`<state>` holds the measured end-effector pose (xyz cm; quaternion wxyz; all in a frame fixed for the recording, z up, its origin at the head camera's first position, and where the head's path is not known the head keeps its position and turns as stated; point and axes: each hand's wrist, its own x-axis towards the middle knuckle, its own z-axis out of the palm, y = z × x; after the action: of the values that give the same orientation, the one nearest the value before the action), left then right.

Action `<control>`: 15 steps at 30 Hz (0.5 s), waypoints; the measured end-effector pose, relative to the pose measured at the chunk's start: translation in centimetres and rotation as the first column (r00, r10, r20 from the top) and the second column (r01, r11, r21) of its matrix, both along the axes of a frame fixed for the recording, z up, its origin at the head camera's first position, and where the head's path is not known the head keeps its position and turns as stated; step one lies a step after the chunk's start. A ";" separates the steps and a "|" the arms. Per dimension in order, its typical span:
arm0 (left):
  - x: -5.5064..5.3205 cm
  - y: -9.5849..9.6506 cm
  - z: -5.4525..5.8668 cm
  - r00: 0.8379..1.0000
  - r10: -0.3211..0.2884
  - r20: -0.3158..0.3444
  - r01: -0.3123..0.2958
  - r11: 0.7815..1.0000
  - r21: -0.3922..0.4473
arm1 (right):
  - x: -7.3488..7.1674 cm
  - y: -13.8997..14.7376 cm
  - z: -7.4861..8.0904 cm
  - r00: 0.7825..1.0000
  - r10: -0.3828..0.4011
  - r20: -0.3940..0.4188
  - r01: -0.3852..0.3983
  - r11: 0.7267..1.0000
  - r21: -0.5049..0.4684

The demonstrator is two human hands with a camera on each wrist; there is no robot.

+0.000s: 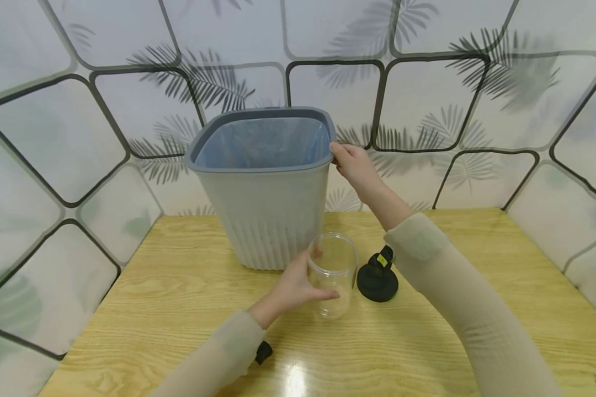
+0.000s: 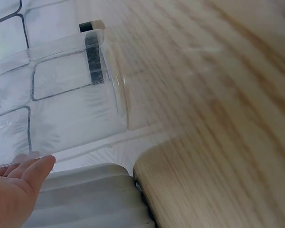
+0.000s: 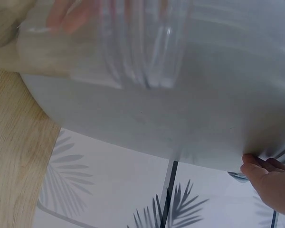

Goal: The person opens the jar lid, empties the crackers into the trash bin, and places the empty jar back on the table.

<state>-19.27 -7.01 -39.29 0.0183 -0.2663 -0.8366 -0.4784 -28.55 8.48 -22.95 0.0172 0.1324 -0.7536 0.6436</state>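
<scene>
My left hand (image 1: pixel 298 281) holds a clear plastic jar (image 1: pixel 334 256), its thumb across the near side and fingers partly hidden behind the wall. The jar is upright, with its round rim facing up; whether its base touches the table I cannot tell. Behind it stands a tall pale grey bin (image 1: pixel 265 215) with a darker blue-grey rim and a ribbed lower part. At the bin's right corner my right hand (image 1: pixel 355 168) grips the rim. The right wrist view shows that hand's fingers (image 3: pixel 256 164) under the rim, and the jar (image 3: pixel 137 47) close in front of the bin wall.
Just right of the jar, a black stand with a round base (image 1: pixel 377 284) and a small yellow mark sits on the wooden table (image 1: pixel 179 309). A small black object (image 1: pixel 263 352) shows beside the left sleeve. Leaf-patterned cloth walls (image 1: pixel 338 99) enclose the table's back and sides.
</scene>
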 end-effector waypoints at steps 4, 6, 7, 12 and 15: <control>0.0 0.0 0.1 1.000 -0.010 0.013 0.010 1.000 -0.004 | -0.1 0.0 -0.1 1.000 0.004 -0.012 -0.004 1.000 -0.002; 0.0 0.0 0.2 1.000 -0.016 0.025 0.016 1.000 -0.003 | -0.1 -0.1 -0.1 1.000 0.005 -0.014 -0.006 1.000 -0.004; 0.0 0.0 0.2 0.999 -0.019 0.033 0.019 1.000 -0.002 | 0.0 -0.1 -0.1 1.000 0.004 -0.013 -0.004 1.000 -0.007; 0.0 0.3 0.4 0.998 -0.028 0.047 0.029 1.000 -0.011 | -0.1 -0.1 0.0 1.000 0.003 -0.008 -0.003 1.000 -0.008; 0.1 0.4 0.4 0.998 -0.032 0.054 0.033 0.999 -0.012 | -0.1 0.0 -0.1 1.000 0.004 -0.010 -0.004 1.000 0.002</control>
<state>-19.22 -6.56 -38.88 -0.0139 -0.2670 -0.8354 -0.4802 -28.69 8.48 -23.03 0.0193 0.1371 -0.7537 0.6424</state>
